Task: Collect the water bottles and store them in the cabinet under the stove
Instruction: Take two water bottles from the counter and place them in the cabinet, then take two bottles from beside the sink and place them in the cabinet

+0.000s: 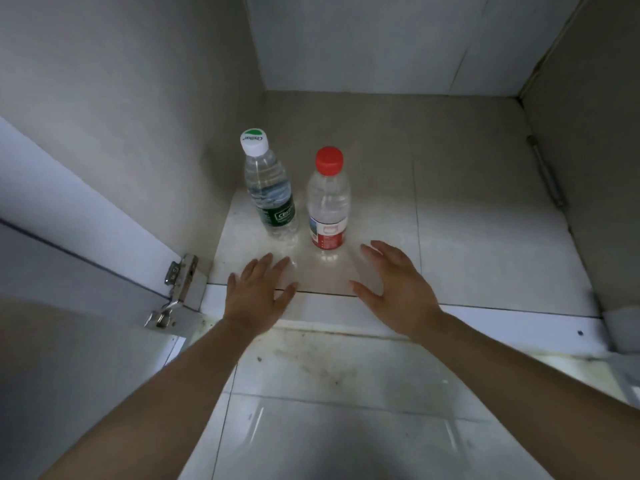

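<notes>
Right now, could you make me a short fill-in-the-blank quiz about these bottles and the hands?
1. The green-labelled bottle stands to the ___ of the red-capped bottle.
2. Both bottles stand ___ on the cabinet floor.
3. The left hand and right hand hold ___.
Missing words: left, upright, nothing.

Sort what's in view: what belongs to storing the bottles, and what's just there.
Job: clear plastic bottle with white-green cap; clear plastic bottle with red cap; pale tiled cabinet floor; left hand; right hand.
Just there: silver metal door hinge; grey metal rod on right wall.
</notes>
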Tool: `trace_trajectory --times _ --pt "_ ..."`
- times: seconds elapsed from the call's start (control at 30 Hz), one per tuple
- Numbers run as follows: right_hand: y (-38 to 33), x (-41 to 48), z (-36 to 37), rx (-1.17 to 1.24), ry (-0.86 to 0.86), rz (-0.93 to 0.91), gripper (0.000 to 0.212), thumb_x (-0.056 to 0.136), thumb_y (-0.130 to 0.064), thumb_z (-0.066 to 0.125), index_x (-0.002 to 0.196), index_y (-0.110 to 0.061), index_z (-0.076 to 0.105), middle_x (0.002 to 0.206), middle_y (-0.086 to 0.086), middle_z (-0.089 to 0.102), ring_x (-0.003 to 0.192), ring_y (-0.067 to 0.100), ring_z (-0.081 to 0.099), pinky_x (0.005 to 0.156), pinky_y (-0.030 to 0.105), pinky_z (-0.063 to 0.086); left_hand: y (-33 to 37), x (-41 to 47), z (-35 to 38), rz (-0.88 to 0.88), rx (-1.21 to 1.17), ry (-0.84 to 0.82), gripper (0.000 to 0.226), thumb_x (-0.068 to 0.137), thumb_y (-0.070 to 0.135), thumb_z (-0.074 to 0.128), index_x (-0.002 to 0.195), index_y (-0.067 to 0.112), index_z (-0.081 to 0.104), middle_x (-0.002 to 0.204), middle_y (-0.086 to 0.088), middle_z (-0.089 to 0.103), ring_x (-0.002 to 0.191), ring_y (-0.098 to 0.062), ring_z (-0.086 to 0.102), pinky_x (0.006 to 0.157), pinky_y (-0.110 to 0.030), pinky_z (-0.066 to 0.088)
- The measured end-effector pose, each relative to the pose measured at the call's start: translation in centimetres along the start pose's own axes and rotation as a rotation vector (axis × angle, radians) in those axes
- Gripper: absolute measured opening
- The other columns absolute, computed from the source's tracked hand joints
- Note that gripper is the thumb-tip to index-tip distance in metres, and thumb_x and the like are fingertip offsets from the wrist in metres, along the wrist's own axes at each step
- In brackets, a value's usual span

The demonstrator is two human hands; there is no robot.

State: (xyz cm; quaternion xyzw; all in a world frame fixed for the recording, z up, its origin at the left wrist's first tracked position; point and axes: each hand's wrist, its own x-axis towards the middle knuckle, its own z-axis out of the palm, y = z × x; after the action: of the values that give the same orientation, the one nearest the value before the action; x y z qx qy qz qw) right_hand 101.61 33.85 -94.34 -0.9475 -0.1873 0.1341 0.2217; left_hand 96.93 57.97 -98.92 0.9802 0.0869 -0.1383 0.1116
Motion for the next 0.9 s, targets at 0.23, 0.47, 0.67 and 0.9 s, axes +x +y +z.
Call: trace_trajectory --times 0.23,0.47,0.67,0.9 --pt "-3.8 -8.9 -10.6 -0.14 -0.176 0.056 0.07 0.089 -0.059 0.039 0.147 -0.023 0.021 0.157 0.0 0.018 0.143 0.022 0.016 0.115 0.04 0.023 4.3 -10.2 -11.4 0.066 0.082 -0.07 0.082 0.073 0.076 0.011 0.145 0.037 0.02 0.157 0.004 0.018 0.144 -0.023 0.013 0.114 -0.051 0.016" --pt "-14.8 -21.5 -28.2 0.041 -0.153 0.226 0.068 0.088 -0.055 0.045 0.145 -0.021 0.027 0.154 0.001 0.022 0.142 0.018 0.019 0.114 0.035 0.025 11.9 -23.7 -32.0 0.244 0.07 -0.057 0.078 0.077 0.07 0.015 0.142 0.031 0.032 0.148 0.0 0.036 0.137 -0.021 0.03 0.11 -0.051 0.022" --pt "-25.1 -31.4 -43.4 0.049 -0.133 0.334 0.071 0.088 -0.061 0.039 0.144 -0.021 0.023 0.154 0.005 0.019 0.142 0.023 0.016 0.115 0.045 0.021 16.9 -32.7 -48.2 0.38 0.064 -0.095 0.074 0.08 0.067 0.021 0.14 0.027 0.037 0.141 -0.003 0.046 0.132 -0.021 0.039 0.105 -0.045 0.035" --pt "-33.0 -41.2 -54.8 0.1 0.022 0.462 0.074 0.087 -0.062 0.041 0.145 -0.022 0.022 0.155 0.004 0.019 0.143 0.023 0.015 0.115 0.047 0.021 22.3 -39.0 -60.7 0.631 0.062 -0.172 0.076 0.079 0.067 0.018 0.143 0.028 0.033 0.147 -0.001 0.038 0.134 -0.02 0.036 0.104 -0.04 0.034"
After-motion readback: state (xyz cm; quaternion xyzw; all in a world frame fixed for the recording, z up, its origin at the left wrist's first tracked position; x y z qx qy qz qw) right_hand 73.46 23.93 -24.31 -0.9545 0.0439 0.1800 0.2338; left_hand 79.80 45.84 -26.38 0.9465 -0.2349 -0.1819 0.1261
